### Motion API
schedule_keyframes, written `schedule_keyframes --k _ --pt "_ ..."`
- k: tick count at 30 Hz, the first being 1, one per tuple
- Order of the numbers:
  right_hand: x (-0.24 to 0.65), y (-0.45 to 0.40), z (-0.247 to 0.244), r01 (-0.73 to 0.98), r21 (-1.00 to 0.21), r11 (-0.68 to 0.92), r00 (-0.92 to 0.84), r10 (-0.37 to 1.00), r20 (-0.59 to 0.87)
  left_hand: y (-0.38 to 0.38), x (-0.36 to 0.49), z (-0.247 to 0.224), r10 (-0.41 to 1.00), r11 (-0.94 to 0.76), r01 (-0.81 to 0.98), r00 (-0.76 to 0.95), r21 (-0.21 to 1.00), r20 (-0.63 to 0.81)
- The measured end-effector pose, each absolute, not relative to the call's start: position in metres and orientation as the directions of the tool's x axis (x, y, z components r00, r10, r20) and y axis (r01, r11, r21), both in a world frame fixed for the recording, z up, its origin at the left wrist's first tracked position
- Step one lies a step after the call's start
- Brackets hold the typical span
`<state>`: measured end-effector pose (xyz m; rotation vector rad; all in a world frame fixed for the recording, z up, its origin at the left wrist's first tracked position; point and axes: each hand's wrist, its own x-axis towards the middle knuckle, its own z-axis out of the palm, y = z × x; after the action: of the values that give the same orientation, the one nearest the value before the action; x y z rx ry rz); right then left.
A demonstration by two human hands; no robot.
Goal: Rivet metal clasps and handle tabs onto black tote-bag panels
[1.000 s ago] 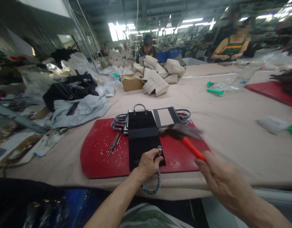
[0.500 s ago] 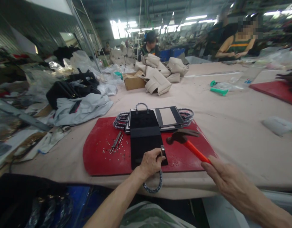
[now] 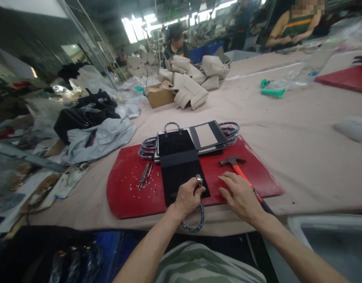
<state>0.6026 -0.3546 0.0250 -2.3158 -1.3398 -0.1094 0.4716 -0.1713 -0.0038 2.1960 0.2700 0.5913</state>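
My left hand (image 3: 189,195) pinches a small shiny metal tool (image 3: 199,180) that stands on the lower right part of a black panel (image 3: 181,177). A wrapped loop handle (image 3: 202,220) hangs from the panel's near edge, below that hand. With fingers apart and nothing in them, my right hand (image 3: 236,192) hovers to the right of the panel. Beside it, partly hidden by it, a claw hammer (image 3: 240,169) with an orange and black handle lies on the red mat (image 3: 125,204). Tweezer-like metal tools (image 3: 144,175) lie among scattered small bits on the mat's left.
Stacked dark panels with wrapped handles (image 3: 219,135) lie at the mat's back. Farther off are beige bag pieces (image 3: 191,92), a cardboard box (image 3: 160,96) and green tools (image 3: 272,93). Black bags (image 3: 81,118) and grey cloth (image 3: 104,137) lie left. People sit beyond the table.
The hammer has gone from my right hand to the mat, and that hand has opened and moved left towards the panel. My left hand keeps its pinch on the metal tool. The view has tilted.
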Motion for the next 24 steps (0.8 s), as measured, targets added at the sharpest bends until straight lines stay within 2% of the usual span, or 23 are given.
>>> schedule_keyframes --k 2,4,7,9,11,12,14,16,19,21,24 --pt "0.586 -0.337 0.014 0.854 -0.396 -0.338 0.463 0.841 0.280 -0.172 0.471 -0.004 0.351 -0.652 -0.023 0.877 0.758 0.329" --pt "0.575 -0.326 0.003 0.841 -0.425 -0.335 0.473 0.837 0.275 -0.174 0.472 -0.004 0.360 -0.636 -0.021 0.876 0.771 0.320" --pt "0.570 -0.323 -0.008 0.813 -0.467 -0.349 0.509 0.814 0.279 -0.174 0.475 -0.003 0.496 -0.477 0.026 0.833 0.878 0.245" --pt "0.571 -0.325 -0.010 0.801 -0.488 -0.347 0.517 0.811 0.274 -0.168 0.476 0.001 0.629 -0.258 0.033 0.764 0.966 0.142" --pt "0.573 -0.327 -0.010 0.797 -0.496 -0.343 0.519 0.810 0.274 -0.153 0.472 0.008 0.724 -0.065 0.012 0.688 0.998 0.039" --pt "0.574 -0.327 -0.009 0.798 -0.497 -0.341 0.517 0.811 0.275 -0.142 0.467 0.013 0.756 -0.026 0.017 0.655 1.000 0.009" --pt "0.575 -0.327 -0.009 0.800 -0.496 -0.337 0.513 0.812 0.277 -0.117 0.452 0.023 0.793 -0.085 0.119 0.610 0.989 -0.005" --pt "0.574 -0.327 -0.009 0.800 -0.498 -0.335 0.513 0.812 0.277 -0.092 0.431 0.032 0.823 -0.250 0.339 0.568 0.907 0.014" --pt "0.573 -0.326 -0.009 0.798 -0.498 -0.339 0.516 0.812 0.274 -0.066 0.401 0.037 0.851 -0.424 0.659 0.525 0.622 0.023" --pt "0.573 -0.326 -0.008 0.800 -0.492 -0.343 0.516 0.812 0.273 -0.058 0.386 0.036 0.864 -0.452 0.781 0.504 0.431 -0.007" --pt "0.574 -0.326 -0.008 0.804 -0.487 -0.341 0.511 0.815 0.273 -0.062 0.377 0.033 0.883 -0.453 0.861 0.469 0.234 -0.015"
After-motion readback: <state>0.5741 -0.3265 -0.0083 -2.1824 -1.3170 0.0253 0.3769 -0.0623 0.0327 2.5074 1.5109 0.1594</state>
